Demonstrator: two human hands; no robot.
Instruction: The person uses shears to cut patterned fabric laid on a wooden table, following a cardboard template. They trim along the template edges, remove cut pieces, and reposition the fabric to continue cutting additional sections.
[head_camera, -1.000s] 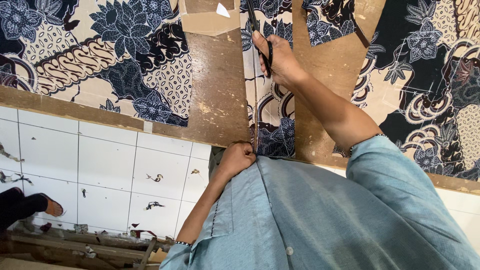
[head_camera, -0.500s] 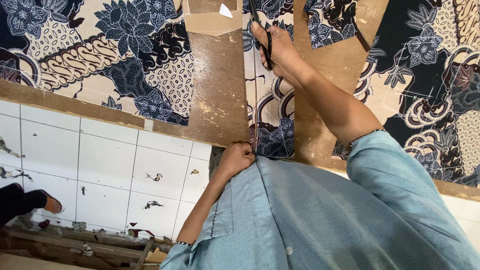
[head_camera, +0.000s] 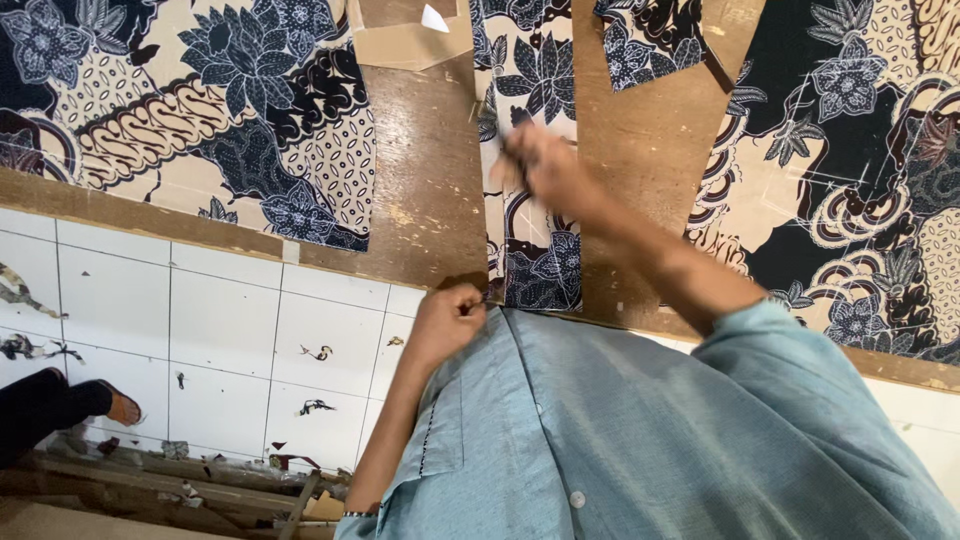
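Note:
A narrow strip of batik cloth (head_camera: 530, 250), cream with dark blue flowers, runs across the brown wooden table (head_camera: 430, 200) toward me. My left hand (head_camera: 448, 322) is closed on the near end of the strip at the table's edge. Farther up the same strip, my right hand (head_camera: 545, 170) is blurred by motion and grips dark scissors (head_camera: 517, 122), of which only a dark smear shows by the fingers. My blue-grey shirt (head_camera: 620, 430) fills the lower right.
Larger batik pieces lie on the table at left (head_camera: 200, 110) and right (head_camera: 850, 160), with a small one (head_camera: 655, 40) at top. A brown paper pattern (head_camera: 410, 40) lies at top centre. White floor tiles (head_camera: 220, 330) hold cloth scraps. Another person's foot (head_camera: 115, 405) is at lower left.
My right hand with the scissors has come down the strip toward me and is now blurred. My left hand stays gripping the strip's near end.

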